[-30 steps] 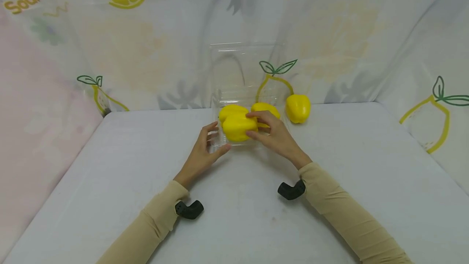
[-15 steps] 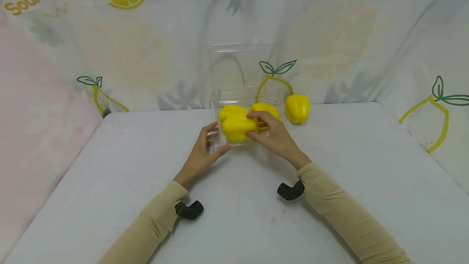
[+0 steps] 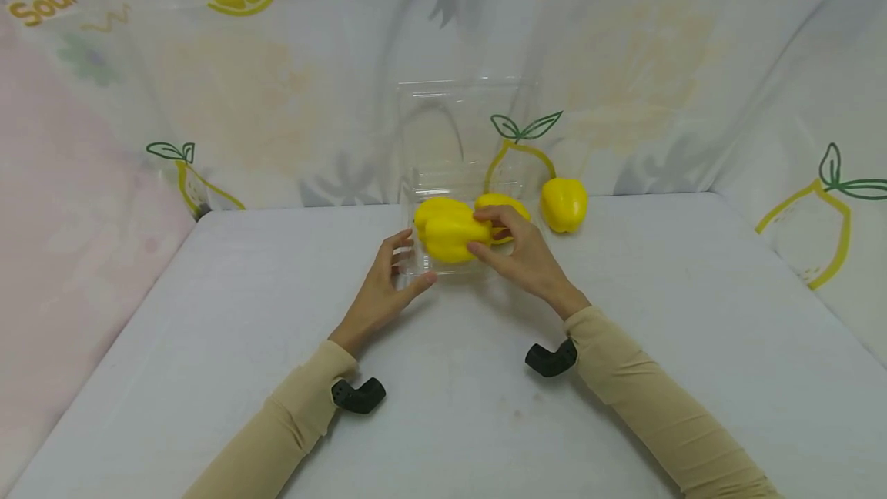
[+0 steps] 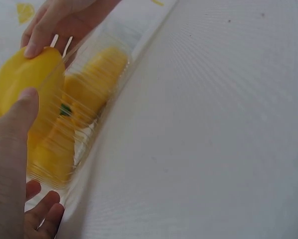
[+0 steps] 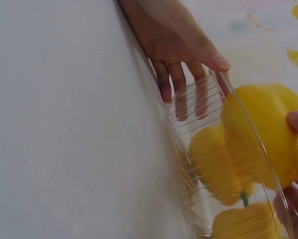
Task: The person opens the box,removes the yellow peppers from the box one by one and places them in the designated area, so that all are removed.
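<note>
Nearest to the camera are the two beige sleeves, the left one (image 3: 270,430) and the right one (image 3: 665,399), each with a black curved piece at the cuff, on the left (image 3: 358,396) and on the right (image 3: 551,359). They reach over the white table (image 3: 450,422).

Farther in, the left hand (image 3: 377,295) is placed around the front left corner of the clear plastic box (image 3: 427,262). Its grip is loose, with the thumb apart at the rim and the fingers relaxed along the side wall. The right hand (image 3: 524,260) has its grip closed on a yellow pepper (image 3: 450,237), which it pinches between thumb and fingers. This pepper is over the left part of the box, its lower part seen through the clear wall.

Behind it, inside the box, lie a left pepper (image 4: 54,157) and a right pepper (image 3: 502,201), both yellow. Outside, just to the right of the box, one more pepper (image 3: 563,205) is near the back edge of the table. The clear lid (image 3: 436,125) stands raised before the curtain (image 3: 312,83), printed with lemons and "Sour sweet".
</note>
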Demonstrator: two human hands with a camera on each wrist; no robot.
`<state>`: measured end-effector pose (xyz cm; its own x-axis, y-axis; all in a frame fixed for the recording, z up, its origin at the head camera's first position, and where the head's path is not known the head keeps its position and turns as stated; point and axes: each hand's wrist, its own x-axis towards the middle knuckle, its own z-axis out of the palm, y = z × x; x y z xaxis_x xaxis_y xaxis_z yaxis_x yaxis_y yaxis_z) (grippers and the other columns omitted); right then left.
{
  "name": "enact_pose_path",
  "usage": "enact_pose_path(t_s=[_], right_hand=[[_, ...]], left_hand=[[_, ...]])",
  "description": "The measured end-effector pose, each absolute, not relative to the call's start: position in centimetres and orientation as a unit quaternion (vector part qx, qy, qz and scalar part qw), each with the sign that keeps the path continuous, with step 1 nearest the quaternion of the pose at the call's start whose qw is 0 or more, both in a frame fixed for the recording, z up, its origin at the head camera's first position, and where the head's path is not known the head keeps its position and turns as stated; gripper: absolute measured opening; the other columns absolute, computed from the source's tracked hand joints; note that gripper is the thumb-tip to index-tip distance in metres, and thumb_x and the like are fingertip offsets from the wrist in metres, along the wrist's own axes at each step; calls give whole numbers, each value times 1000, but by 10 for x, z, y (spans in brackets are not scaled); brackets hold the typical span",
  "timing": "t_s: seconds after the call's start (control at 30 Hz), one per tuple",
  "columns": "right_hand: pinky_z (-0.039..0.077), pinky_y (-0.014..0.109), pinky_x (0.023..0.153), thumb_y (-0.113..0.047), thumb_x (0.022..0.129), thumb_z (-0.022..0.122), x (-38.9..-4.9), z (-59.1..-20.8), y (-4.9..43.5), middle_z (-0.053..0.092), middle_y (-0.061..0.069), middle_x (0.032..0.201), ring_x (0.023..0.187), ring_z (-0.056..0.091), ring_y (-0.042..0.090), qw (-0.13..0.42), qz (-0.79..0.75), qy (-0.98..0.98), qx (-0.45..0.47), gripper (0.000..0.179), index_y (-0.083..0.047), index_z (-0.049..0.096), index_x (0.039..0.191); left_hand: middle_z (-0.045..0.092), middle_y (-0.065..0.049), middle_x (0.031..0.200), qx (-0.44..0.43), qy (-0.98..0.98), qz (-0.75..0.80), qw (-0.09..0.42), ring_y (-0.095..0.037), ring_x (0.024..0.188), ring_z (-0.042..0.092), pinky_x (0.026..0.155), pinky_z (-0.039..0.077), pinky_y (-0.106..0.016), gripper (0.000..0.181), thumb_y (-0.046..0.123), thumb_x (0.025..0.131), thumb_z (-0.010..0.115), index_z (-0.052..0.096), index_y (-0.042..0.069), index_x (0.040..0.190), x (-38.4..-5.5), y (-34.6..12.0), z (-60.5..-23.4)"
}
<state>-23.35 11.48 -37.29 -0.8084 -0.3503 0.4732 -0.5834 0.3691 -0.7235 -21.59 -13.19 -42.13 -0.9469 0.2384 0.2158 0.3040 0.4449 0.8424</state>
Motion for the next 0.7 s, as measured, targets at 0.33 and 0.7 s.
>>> enact_pose_path(t_s=[0.33,0.7], right_hand=[[48,48,94,-8,85,70,-222,-355,112,53,20,131,111,54,31,108,492,-824,261,37,4,56,117],[47,49,96,-4,86,67,-210,-339,109,54,23,129,112,54,33,97,488,-830,251,33,7,54,114]], left_hand=[[40,-11,141,-171,-844,-507,39,-32,129,46,106,39,-48,60,39,96,53,26,22,146,-217,-133,-419],[46,-8,139,-160,-814,-556,45,-27,123,51,95,47,-44,42,34,103,36,36,22,143,-219,-137,-418]])
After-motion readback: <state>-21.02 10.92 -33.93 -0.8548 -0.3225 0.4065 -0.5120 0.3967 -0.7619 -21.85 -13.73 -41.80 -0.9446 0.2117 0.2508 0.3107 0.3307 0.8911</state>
